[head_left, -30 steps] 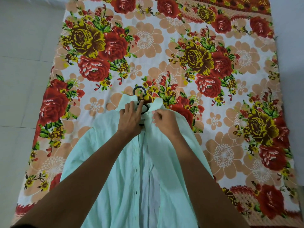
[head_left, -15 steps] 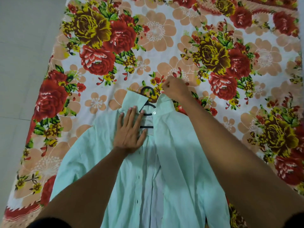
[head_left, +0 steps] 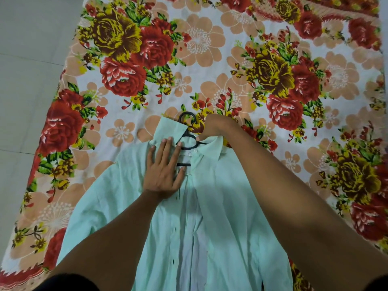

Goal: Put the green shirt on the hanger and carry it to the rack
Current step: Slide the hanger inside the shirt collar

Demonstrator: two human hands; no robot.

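Note:
A pale green shirt [head_left: 226,206] lies face up on a flowered bedsheet [head_left: 210,59], its front unbuttoned. A black hanger [head_left: 186,119] sits inside it; only the hook above the collar and short bars in the neck opening show. My left hand [head_left: 164,169] lies flat with fingers spread on the shirt's left chest, just under the collar. My right hand [head_left: 212,128] is curled at the right collar, pinching the collar edge beside the hanger's neck.
The flowered bedsheet covers the whole surface under the shirt. A light tiled floor [head_left: 31,59] runs along the left side. No rack is in view.
Both hands left the shirt's neck. The left one flattened on the chest; the right one reached up to the right collar and closed on it.

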